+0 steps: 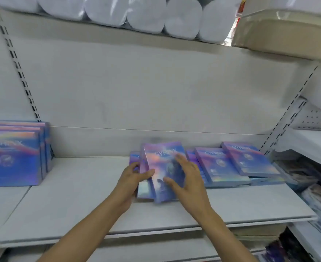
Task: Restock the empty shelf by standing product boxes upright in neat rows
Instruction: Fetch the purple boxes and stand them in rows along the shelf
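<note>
The left hand (pixel 135 176) curls round the left edge of a small bunch of purple-and-blue boxes (pixel 161 167) in the middle of the shelf (pixel 80 195): the thumb lies across the front cover and the fingers wrap behind the far side. The bunch stands tilted, its lower edge on the shelf and its top leaning back toward the rear wall; motion blur hides how many boxes it contains. The right hand (pixel 186 178) lies over the front box with its fingers spread and fairly straight, the fingertips and thumb touching the cover, nothing pinched.

At the far left of the shelf a row of matching boxes (pixel 15 156) stands upright, faces forward, packed one behind another. A wide bare stretch of shelf separates that row from the hands. Just right of the held bunch, more of the same boxes lie flat in an overlapping pile (pixel 237 163), each partly resting on its neighbour, reaching toward the right upright (pixel 288 118) of the shelving.

The shelf is pale grey metal with a plain grey back panel (pixel 146 87) and slotted uprights on both sides. The shelf above carries large white wrapped rolls (pixel 118 10). To the right, a neighbouring bay holds other packaged goods (pixel 311 188), too blurred to identify.
</note>
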{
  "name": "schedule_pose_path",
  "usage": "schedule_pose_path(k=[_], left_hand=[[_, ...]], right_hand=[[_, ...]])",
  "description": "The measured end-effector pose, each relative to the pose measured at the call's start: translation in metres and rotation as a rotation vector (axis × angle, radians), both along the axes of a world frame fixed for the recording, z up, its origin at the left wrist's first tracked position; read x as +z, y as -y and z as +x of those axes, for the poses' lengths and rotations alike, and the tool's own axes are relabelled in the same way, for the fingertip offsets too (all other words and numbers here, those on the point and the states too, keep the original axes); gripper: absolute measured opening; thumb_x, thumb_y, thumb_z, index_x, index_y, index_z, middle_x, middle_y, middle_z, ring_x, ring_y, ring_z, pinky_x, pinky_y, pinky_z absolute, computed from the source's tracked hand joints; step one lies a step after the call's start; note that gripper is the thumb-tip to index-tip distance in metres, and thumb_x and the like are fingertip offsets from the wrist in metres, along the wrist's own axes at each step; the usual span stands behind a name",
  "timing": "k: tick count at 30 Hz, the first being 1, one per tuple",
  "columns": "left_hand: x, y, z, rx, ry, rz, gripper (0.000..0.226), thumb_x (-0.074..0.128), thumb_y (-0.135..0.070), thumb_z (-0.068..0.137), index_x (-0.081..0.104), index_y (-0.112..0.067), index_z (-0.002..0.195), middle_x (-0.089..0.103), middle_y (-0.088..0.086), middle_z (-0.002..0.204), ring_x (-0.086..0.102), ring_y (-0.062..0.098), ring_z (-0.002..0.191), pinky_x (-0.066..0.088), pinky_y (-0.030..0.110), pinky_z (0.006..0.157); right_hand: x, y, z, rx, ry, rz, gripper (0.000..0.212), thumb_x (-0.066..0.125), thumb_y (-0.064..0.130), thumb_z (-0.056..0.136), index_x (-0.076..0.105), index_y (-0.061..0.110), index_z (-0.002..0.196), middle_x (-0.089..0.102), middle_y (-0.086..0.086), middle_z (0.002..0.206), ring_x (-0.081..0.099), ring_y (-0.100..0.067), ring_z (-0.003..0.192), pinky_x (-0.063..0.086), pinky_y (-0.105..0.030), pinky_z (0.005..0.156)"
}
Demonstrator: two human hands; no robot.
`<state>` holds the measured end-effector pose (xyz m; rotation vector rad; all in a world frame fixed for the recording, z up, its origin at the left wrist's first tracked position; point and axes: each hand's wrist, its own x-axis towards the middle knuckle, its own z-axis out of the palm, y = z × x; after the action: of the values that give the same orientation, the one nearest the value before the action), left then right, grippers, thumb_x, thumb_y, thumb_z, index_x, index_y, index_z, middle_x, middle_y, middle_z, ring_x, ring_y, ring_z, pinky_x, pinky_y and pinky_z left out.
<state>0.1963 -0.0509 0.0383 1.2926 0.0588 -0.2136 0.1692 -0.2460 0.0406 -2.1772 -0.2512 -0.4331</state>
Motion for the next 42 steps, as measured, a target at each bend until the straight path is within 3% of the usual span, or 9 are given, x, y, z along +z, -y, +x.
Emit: schedule_pose_path(k=[3, 8, 12, 17, 21, 29, 31, 36, 42], left_hand=[[0.007, -0.01, -0.018, 0.075, 0.066, 0.016, 0.046, 0.084, -0.004, 0.073, 0.063, -0.009, 0.114, 0.077, 0.012, 0.105, 0.075, 0.033, 0.092, 0.061, 0.037, 0.069], [0.007, -0.034, -0.044, 0.193, 0.154, 0.054, 0.056, 0.086, -0.013, 0.066, 0.064, -0.011, 0.117, 0.076, 0.013, 0.109, 0.071, 0.037, 0.104, 0.056, 0.045, 0.091], [0.009, -0.057, -0.07, 0.33, 0.184, 0.12, 0.047, 0.082, -0.027, 0.074, 0.067, -0.014, 0.117, 0.076, 0.011, 0.111, 0.07, 0.035, 0.108, 0.051, 0.055, 0.1], [0.007, -0.091, -0.108, 0.571, 0.192, 0.106, 0.05, 0.078, -0.034, 0.074, 0.067, -0.009, 0.115, 0.075, 0.013, 0.11, 0.071, 0.024, 0.095, 0.057, 0.038, 0.081], [0.006, -0.124, -0.138, 0.737, 0.188, 0.053, 0.018, 0.066, -0.009, 0.093, 0.066, -0.005, 0.111, 0.078, 0.005, 0.095, 0.075, 0.015, 0.08, 0.057, 0.024, 0.061], [0.009, -0.204, -0.179, 0.888, 0.219, 0.017, 0.012, 0.057, -0.001, 0.095, 0.063, -0.009, 0.1, 0.076, -0.003, 0.077, 0.072, 0.013, 0.064, 0.058, 0.024, 0.056], [0.008, -0.23, -0.187, 0.897, 0.219, 0.033, 0.01, 0.058, -0.003, 0.096, 0.064, -0.01, 0.101, 0.076, -0.002, 0.078, 0.072, 0.013, 0.065, 0.058, 0.024, 0.056], [0.0, -0.307, -0.207, 0.881, 0.208, 0.008, 0.015, 0.06, -0.007, 0.095, 0.067, -0.008, 0.108, 0.076, 0.005, 0.093, 0.071, 0.021, 0.077, 0.059, 0.03, 0.063], [-0.005, -0.4, -0.231, 0.807, 0.184, -0.038, 0.028, 0.071, -0.016, 0.08, 0.071, -0.011, 0.108, 0.075, 0.011, 0.104, 0.071, 0.024, 0.083, 0.056, 0.033, 0.072]], right_hand=[[0.003, 0.011, 0.019, -0.088, -0.158, 0.175, 0.081, 0.086, 0.033, 0.076, 0.045, 0.023, 0.145, 0.051, 0.009, 0.143, 0.047, -0.009, 0.13, 0.041, -0.03, 0.109], [0.009, 0.008, 0.033, 0.109, -0.35, 0.496, 0.04, 0.087, 0.007, 0.072, 0.067, 0.008, 0.107, 0.076, -0.003, 0.1, 0.072, -0.018, 0.09, 0.056, -0.029, 0.073], [0.013, -0.011, 0.031, 0.247, -0.424, 0.649, 0.043, 0.081, -0.001, 0.075, 0.064, 0.002, 0.114, 0.077, -0.012, 0.101, 0.075, -0.027, 0.091, 0.06, -0.03, 0.069], [0.023, -0.042, 0.027, 0.33, -0.418, 0.725, 0.041, 0.077, -0.003, 0.078, 0.059, 0.0, 0.115, 0.076, -0.015, 0.1, 0.075, -0.025, 0.081, 0.06, -0.031, 0.062], [0.026, -0.073, 0.019, 0.385, -0.444, 0.775, 0.039, 0.076, -0.003, 0.08, 0.058, 0.001, 0.113, 0.076, -0.014, 0.098, 0.075, -0.022, 0.075, 0.061, -0.03, 0.061], [0.03, -0.146, -0.003, 0.443, -0.399, 0.671, 0.047, 0.086, 0.009, 0.073, 0.059, 0.015, 0.11, 0.076, -0.012, 0.103, 0.073, -0.038, 0.095, 0.059, -0.055, 0.084], [0.033, -0.167, -0.011, 0.433, -0.379, 0.639, 0.047, 0.087, 0.013, 0.072, 0.06, 0.017, 0.11, 0.076, -0.009, 0.104, 0.073, -0.032, 0.094, 0.06, -0.052, 0.082], [0.038, -0.229, -0.039, 0.423, -0.322, 0.681, 0.044, 0.085, 0.005, 0.073, 0.059, 0.014, 0.107, 0.077, -0.001, 0.093, 0.073, -0.01, 0.073, 0.055, -0.022, 0.056], [0.028, -0.323, -0.078, 0.387, -0.318, 0.717, 0.033, 0.076, -0.002, 0.082, 0.058, 0.011, 0.107, 0.077, 0.006, 0.082, 0.074, -0.014, 0.069, 0.056, -0.024, 0.054]])
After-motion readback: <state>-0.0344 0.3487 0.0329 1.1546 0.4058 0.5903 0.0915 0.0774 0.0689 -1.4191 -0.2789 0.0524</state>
